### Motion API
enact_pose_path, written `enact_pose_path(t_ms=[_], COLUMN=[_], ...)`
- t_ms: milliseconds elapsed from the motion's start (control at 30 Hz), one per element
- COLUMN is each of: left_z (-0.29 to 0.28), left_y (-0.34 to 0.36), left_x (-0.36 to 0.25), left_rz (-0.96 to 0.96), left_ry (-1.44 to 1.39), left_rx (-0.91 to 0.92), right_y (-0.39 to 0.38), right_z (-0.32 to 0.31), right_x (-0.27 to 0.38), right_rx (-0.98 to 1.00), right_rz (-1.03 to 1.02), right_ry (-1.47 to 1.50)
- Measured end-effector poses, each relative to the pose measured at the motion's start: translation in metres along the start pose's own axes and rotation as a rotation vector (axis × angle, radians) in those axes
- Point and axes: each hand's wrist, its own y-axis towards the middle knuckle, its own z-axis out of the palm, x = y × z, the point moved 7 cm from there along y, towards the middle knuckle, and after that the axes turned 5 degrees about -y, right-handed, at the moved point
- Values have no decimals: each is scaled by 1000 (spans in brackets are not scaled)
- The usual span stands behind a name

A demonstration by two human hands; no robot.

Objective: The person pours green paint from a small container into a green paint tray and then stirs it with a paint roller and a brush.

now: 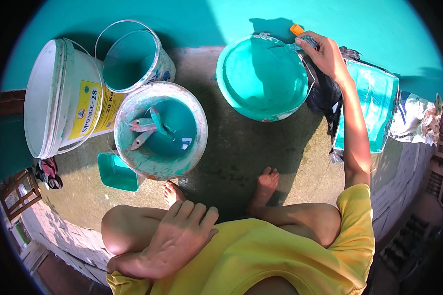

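While the right hand (327, 58) pinches the orange-handled brush (297, 30) at the teal paint bucket's (261, 78) 1 o'clock rim, wipe excess slowly; left hand (174, 238) rests open, empty, on the knee.

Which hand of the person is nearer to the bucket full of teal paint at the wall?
The right hand. It holds an orange-handled brush at the rim of the paint bucket. The left hand rests on the person's knee, far from it.
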Motion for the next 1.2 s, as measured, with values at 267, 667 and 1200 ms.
enact_pose_path(t_ms=[267,667,1200], left_z=[-2,1,3], left_y=[-1,0,2], left_x=[1,3,3], left_rz=[-9,10,-8], left_ry=[5,-16,-24], left_rx=[-20,13,50], right_y=[26,79,93], right_z=[-5,26,88], right_x=[33,-7,84], right_rx=[129,27,-209], right_rz=[-182,-185,-595], right_ry=[-54,-325,-144])
